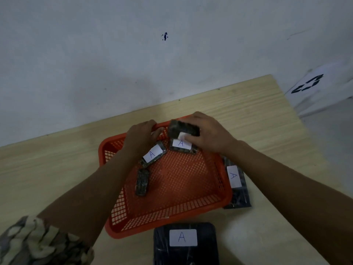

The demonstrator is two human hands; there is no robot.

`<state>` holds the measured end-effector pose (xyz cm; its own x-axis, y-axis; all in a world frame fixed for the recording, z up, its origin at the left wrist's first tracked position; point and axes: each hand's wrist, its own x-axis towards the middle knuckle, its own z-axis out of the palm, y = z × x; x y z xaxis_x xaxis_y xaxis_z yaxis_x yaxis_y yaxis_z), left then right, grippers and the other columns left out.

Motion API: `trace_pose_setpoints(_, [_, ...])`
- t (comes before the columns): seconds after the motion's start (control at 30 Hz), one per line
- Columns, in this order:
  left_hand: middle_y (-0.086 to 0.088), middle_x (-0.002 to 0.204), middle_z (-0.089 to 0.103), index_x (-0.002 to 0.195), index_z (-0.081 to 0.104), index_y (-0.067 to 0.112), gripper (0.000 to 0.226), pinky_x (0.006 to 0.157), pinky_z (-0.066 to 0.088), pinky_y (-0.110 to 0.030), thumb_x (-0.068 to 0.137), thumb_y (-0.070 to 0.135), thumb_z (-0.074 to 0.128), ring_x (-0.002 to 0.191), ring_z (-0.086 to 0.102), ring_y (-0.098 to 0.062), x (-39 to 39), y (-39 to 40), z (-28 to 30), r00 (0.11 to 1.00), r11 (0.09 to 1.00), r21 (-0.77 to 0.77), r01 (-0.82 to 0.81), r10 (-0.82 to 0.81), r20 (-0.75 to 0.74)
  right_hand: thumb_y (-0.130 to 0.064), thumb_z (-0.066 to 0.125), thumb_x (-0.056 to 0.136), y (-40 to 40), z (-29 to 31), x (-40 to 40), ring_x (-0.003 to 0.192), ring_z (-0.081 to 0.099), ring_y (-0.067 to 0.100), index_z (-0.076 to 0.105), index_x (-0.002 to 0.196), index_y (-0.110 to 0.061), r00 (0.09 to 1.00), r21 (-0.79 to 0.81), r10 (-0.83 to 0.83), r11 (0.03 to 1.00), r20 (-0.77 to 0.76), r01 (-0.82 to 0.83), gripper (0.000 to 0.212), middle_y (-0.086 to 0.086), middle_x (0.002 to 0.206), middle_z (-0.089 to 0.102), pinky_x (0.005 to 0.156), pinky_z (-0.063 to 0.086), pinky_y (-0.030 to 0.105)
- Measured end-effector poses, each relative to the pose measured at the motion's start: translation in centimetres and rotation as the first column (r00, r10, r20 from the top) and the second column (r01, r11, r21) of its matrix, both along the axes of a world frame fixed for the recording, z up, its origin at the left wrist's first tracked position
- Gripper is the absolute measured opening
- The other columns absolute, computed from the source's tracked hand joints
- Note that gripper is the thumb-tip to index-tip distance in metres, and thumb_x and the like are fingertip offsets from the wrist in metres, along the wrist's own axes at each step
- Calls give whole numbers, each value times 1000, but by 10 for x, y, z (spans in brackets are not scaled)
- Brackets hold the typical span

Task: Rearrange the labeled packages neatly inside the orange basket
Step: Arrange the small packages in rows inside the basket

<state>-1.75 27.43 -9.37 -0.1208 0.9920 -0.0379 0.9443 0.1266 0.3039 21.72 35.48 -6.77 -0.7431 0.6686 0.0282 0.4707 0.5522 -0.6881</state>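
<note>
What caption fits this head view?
Right hand places a small package in the orange basket; left hand grips its rim.

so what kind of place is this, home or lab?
Hard to say; it looks like a staged sorting setup: a bare wooden table against a plain wall, an orange basket with hand-lettered "A" packages, and a printed marker sheet at right.

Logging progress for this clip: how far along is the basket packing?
Partway. Three small packages lie loose in the orange basket, one skewed. The right hand holds a fourth package over the far corner; the left hand is at the far rim. Two large packages remain on the table.
</note>
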Motion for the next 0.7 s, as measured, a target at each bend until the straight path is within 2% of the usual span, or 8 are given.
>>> trace_pose_setpoints(0.07, [-9,78,65,91,58,12,35,60,42,-35,95,46,50,68,59,-30,-1,0,-1,1000,1000,3,11,-11,13,-35,72,85,12,7,7,99,58,7,61,130,-23,970,-81,-195,980,-145,184,48,-6,114,63,86,49,23])
trace_pose_setpoints(0.13, [-9,77,65,91,58,12,34,59,41,-34,94,45,50,67,60,-30,-2,0,-1,1000,1000,13,17,-18,21,-32,71,88,25,10,16,98,63,5,64,127,-23,887,-182,-409,909,-215,375,41,-7,116,67,83,51,17])
trace_pose_setpoints(0.2, [-8,77,65,90,58,13,34,58,39,-33,94,46,50,67,60,-30,-2,1,-2,1000,1000,16,17,-17,17,-34,67,90,38,1,25,96,64,4,67,124,-22,807,-225,-559,825,-191,518,35,-10,110,69,79,49,11])
trace_pose_setpoints(0.23, [-8,77,65,90,58,13,34,58,39,-33,94,46,51,68,60,-30,-2,1,-2,1000,1000,13,14,-14,17,-36,65,91,41,-6,30,97,64,6,68,122,-21,785,-226,-604,791,-138,569,34,-9,108,69,80,50,14])
trace_pose_setpoints(0.33, [-9,77,65,89,58,13,34,59,42,-34,94,46,51,68,60,-30,-3,1,-2,1000,1000,12,11,-11,21,-37,63,93,41,-31,40,105,64,22,68,119,-15,786,-185,-615,767,60,614,35,4,114,70,90,50,33])
trace_pose_setpoints(0.43, [-7,75,64,88,58,14,33,58,40,-32,95,46,51,66,59,-27,-4,1,-3,999,1000,16,16,-17,35,-33,61,95,33,-45,41,108,62,27,67,117,-12,800,-203,-574,774,172,599,31,10,116,69,83,42,27])
trace_pose_setpoints(0.53, [-5,74,63,88,59,15,33,57,41,-32,94,47,51,65,58,-25,-5,1,-4,998,999,27,21,-22,61,-30,56,96,28,-53,41,108,62,28,67,118,-12,786,-234,-583,751,206,618,30,11,117,69,80,36,24])
trace_pose_setpoints(0.7, [-2,75,64,89,62,16,32,57,38,-31,94,47,52,65,57,-23,-7,1,-5,997,998,55,38,-41,59,-34,53,98,28,-52,42,117,59,29,62,128,-12,761,-237,-607,724,230,648,39,12,127,65,88,40,29])
